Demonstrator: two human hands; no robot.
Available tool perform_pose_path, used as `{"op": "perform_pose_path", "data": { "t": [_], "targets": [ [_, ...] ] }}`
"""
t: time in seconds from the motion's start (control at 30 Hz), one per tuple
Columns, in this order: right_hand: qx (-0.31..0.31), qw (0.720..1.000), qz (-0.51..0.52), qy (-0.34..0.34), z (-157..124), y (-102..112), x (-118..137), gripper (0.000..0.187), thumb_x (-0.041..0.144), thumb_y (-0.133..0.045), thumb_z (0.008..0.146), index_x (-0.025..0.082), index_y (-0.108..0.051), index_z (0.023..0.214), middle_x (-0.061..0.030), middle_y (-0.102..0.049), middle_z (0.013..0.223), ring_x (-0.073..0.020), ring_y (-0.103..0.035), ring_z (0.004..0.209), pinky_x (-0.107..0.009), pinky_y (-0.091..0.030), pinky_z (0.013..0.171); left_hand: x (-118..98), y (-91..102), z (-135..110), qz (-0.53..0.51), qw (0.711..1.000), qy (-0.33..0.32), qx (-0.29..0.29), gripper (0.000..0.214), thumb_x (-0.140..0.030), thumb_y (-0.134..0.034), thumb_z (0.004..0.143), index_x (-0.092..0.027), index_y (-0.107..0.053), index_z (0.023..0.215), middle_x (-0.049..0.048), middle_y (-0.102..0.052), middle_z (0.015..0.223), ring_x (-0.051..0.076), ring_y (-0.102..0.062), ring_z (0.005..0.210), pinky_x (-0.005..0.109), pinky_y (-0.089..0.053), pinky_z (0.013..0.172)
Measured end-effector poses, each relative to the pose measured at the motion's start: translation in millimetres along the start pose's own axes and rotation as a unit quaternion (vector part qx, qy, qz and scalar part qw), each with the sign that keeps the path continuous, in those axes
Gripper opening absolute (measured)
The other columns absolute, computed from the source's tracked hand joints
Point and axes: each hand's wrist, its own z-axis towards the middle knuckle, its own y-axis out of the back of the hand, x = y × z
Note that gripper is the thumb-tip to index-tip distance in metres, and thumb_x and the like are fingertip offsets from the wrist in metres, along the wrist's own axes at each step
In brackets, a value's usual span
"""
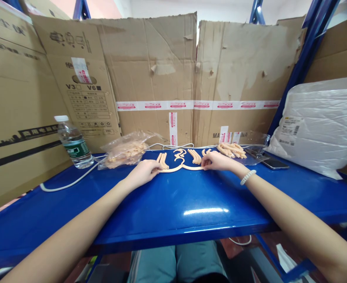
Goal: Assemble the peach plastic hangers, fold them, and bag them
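A beige clothes hanger (173, 170) lies on the blue table, its hook (179, 160) curling up from the middle and pointing away from me. My left hand (147, 171) pinches the end of its left arm. At the opposite end, my right hand (216, 161) has its fingers closed on the right arm. Just behind the hanger are a stack of curved beige arms (163, 160) on the left and another stack (194, 156) on the right. Loose beige hooks (179, 152) lie between the stacks. More small curved pieces (206, 151) are partly hidden behind my right hand.
Clear plastic bags hold beige pieces on the left (126, 151) and right (232, 150). A water bottle (74, 145) stands at left beside a white cable (70, 184). A phone (275, 163) and a white wrapped package (317, 125) are at right. Cardboard sheets (152, 78) wall the back.
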Motion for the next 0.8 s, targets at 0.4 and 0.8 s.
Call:
{"op": "perform_pose_path", "data": {
  "t": [0.4,0.8],
  "targets": [
    [0.045,0.999,0.012,-0.002,-3,10,-23,0.017,0.017,-0.067,0.071,0.016,-0.074,0.086,-0.0039,-0.073,0.073,-0.0207,-0.068,0.071,-0.025,-0.049,0.060,2,21.9,-7,0.081,0.992,0.056,0.078,0.020,-0.023,-0.057,0.080,-0.022,-0.073,0.092,0.0036,-0.075,0.090,0.020,-0.066,0.078,0.025,-0.046,0.068],
    [0.049,0.999,-0.017,-0.013,-7,12,-15,0.008,0.013,-0.065,0.070,0.017,-0.070,0.074,-0.0024,-0.071,0.071,-0.0200,-0.067,0.070,-0.025,-0.047,0.060,-2,23.6,-8,0.124,0.986,0.057,0.098,0.019,-0.020,-0.053,0.083,-0.021,-0.071,0.091,0.0049,-0.074,0.092,0.022,-0.066,0.082,0.026,-0.043,0.066]
  ]
}}
